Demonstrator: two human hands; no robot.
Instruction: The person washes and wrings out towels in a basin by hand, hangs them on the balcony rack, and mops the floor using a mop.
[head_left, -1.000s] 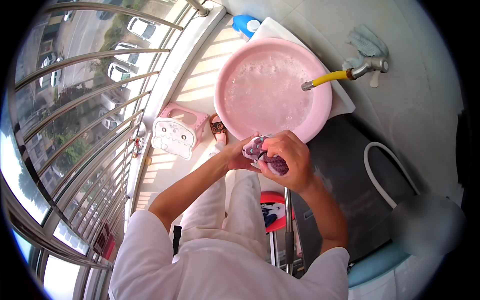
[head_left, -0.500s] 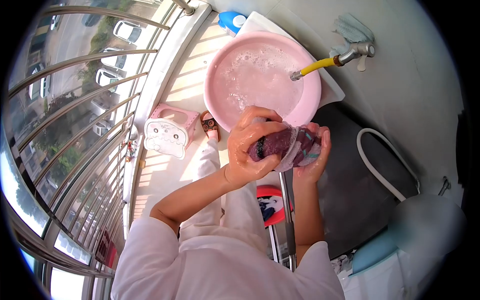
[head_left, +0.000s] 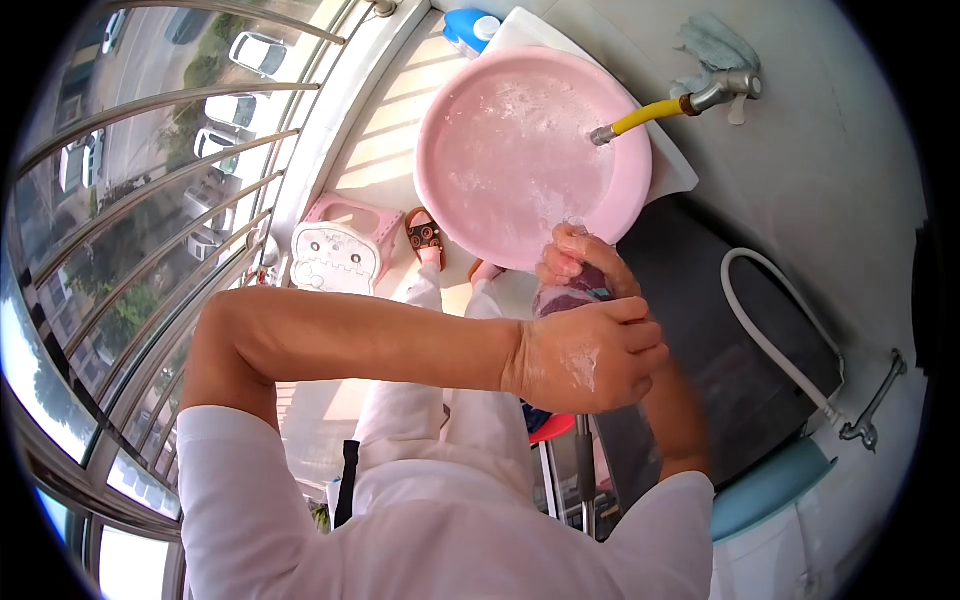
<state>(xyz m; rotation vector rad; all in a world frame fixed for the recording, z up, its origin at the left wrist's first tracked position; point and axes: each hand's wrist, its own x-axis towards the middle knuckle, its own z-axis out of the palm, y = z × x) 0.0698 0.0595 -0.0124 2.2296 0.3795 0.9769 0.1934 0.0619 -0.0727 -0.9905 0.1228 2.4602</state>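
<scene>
A wet, bunched purple patterned cloth [head_left: 566,297] shows between my two hands, just past the near rim of the pink basin [head_left: 432,190]. My left hand [head_left: 590,355] reaches across from the left with its back toward me and its fingers curled round the lower end of the cloth. Closed round the upper end is my right hand [head_left: 590,262], partly behind the left one. Suds cling to the back of my left hand. Much of the cloth is hidden by fingers. Cloudy, soapy water fills the basin.
A tap [head_left: 725,92] with a yellow hose [head_left: 645,115] extends over the basin. Behind stands a blue bottle [head_left: 466,30]. A pink-and-white stool [head_left: 340,262] is at left by the railing [head_left: 180,95]. On the right are a dark panel [head_left: 720,340] and a white hose [head_left: 745,315].
My left forearm has swung up to lie crosswise, and the left hand has turned over on the cloth. Both hands have twisted round it, the right now above the left.
</scene>
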